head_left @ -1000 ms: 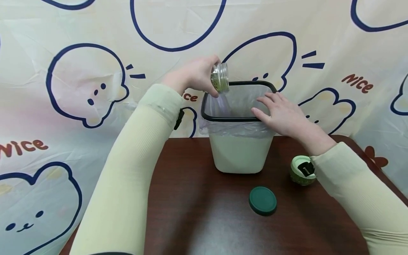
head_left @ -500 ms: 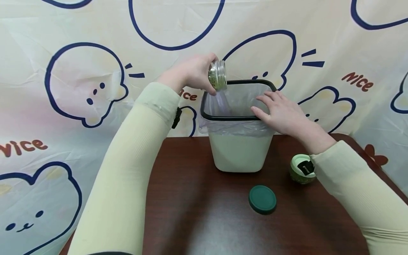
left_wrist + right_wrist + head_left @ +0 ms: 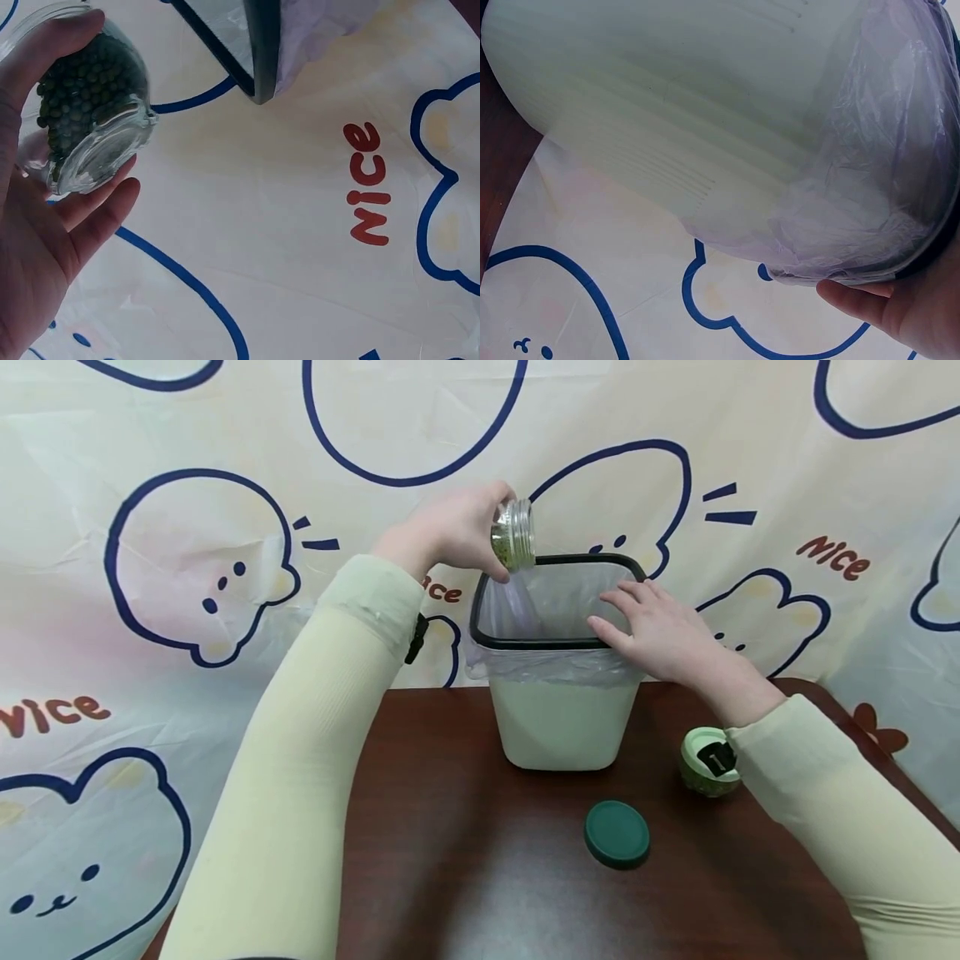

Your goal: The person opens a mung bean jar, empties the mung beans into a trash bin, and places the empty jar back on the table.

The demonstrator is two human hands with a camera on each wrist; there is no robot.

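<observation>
My left hand (image 3: 459, 531) grips a clear glass jar (image 3: 513, 535) by its body, tilted on its side with its mouth over the left rim of a pale green trash can (image 3: 562, 722). In the left wrist view, small green beans (image 3: 90, 86), like mung beans, lie inside the jar. A thin plastic liner (image 3: 558, 597) lines the can and folds over its outside under the dark rim. My right hand (image 3: 663, 627) rests at the can's right front corner, its fingers spread over the rim. In the right wrist view, fingers touch the liner near the rim.
A green round lid (image 3: 617, 833) lies on the dark brown table (image 3: 450, 860) in front of the can. To the right, beside the right sleeve, stands a small round green container (image 3: 705, 764) with a pale top. A printed cloth (image 3: 225, 410) hangs behind.
The left hand has shifted slightly left with the tilted jar, which still hangs over the can's left rim. My right hand stays on the rim. The camera view shifts slightly.
</observation>
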